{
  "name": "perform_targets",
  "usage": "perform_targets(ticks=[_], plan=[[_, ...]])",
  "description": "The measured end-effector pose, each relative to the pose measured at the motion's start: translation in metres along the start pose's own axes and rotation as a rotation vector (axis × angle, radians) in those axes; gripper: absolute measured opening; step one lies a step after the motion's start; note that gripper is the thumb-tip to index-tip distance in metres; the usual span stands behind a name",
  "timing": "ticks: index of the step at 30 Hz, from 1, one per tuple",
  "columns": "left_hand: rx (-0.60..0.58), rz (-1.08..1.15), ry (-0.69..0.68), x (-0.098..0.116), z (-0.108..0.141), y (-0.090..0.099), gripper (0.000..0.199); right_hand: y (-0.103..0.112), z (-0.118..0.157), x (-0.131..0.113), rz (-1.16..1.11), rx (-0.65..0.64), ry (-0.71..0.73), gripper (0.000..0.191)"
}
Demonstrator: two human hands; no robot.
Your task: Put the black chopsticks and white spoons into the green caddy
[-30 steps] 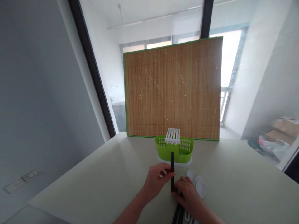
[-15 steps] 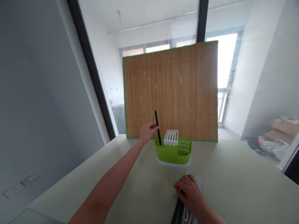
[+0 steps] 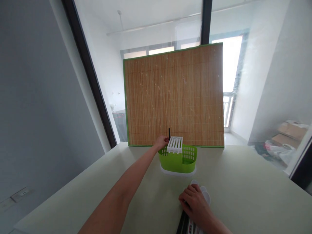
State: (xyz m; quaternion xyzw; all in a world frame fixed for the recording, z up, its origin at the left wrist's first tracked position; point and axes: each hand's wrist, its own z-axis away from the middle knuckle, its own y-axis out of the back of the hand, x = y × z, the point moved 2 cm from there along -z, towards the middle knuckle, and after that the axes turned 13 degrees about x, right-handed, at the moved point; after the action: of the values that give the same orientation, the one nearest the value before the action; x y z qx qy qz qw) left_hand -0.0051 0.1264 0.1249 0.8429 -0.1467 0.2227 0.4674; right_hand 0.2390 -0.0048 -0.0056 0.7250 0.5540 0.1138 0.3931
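Observation:
A green cutlery holder [image 3: 173,162] with pierced walls and a white base stands on the table, a white slatted rack [image 3: 175,145] across its top. At its left compartment, my left hand [image 3: 161,142] is closed on black chopsticks [image 3: 169,132], which stand nearly upright. Their lower part is hidden, and I cannot tell if it is one or a pair. Nearer to me, my right hand [image 3: 195,202] lies with curled fingers over a bunch of utensils on the tabletop. White spoons [image 3: 206,197] show beyond its fingers, and more black chopsticks [image 3: 180,222] stick out below it.
The pale table [image 3: 234,188] stretches to both sides. Behind the holder, a bamboo mat [image 3: 174,97] with green edging leans against a glass partition. A grey wall [image 3: 36,97] is on the left. Cardboard boxes [image 3: 290,133] and plastic bags lie beyond the glass at right.
My left hand has moved right and down toward the holder's back left. The chopsticks have sunk lower and become more upright. My right hand stays on the utensils; the view has shifted slightly.

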Motion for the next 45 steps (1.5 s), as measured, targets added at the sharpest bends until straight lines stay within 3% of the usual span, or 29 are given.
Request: perform_targets(ticks=[9,20,24,27,30,32,34,36,40,42,45], plan=[[-0.008,-0.222,-0.024,0.002,0.008,0.0,0.024,0.0,0.0,0.0,0.001,-0.038,-0.005,0.011],[-0.084,-0.28,-0.116,0.003,0.022,0.007,0.021,-0.003,0.002,0.004,-0.032,-0.019,-0.03,0.012],[-0.064,-0.262,-0.131,0.006,0.024,0.013,0.021,-0.003,0.002,0.006,-0.041,-0.008,-0.026,0.012],[0.023,-0.237,-0.132,0.01,0.033,0.026,0.027,-0.002,0.002,0.006,-0.042,-0.01,-0.032,0.012],[0.16,-0.201,-0.121,0.014,0.06,0.041,0.031,0.0,0.003,0.006,-0.044,-0.012,-0.034,0.012],[0.233,-0.13,-0.114,0.017,0.091,0.046,0.029,0.001,0.003,0.006,-0.039,-0.015,-0.031,0.012],[0.232,-0.053,-0.105,0.021,0.129,0.045,0.027,0.002,0.004,0.006,-0.034,-0.022,-0.033,0.011],[0.124,-0.042,-0.081,0.026,0.169,0.035,0.027,0.002,0.004,0.006,-0.036,-0.033,-0.04,0.011],[-0.211,-0.113,-0.019,0.035,0.237,0.002,0.03,0.003,0.003,0.006,-0.042,-0.035,-0.046,0.01],[-0.311,-0.147,0.02,0.036,0.259,-0.014,0.039,0.004,0.003,0.006,-0.046,-0.03,-0.047,0.01],[-0.347,-0.179,0.069,0.035,0.272,-0.028,0.038,0.006,0.003,0.006,-0.043,-0.015,-0.05,0.011]])
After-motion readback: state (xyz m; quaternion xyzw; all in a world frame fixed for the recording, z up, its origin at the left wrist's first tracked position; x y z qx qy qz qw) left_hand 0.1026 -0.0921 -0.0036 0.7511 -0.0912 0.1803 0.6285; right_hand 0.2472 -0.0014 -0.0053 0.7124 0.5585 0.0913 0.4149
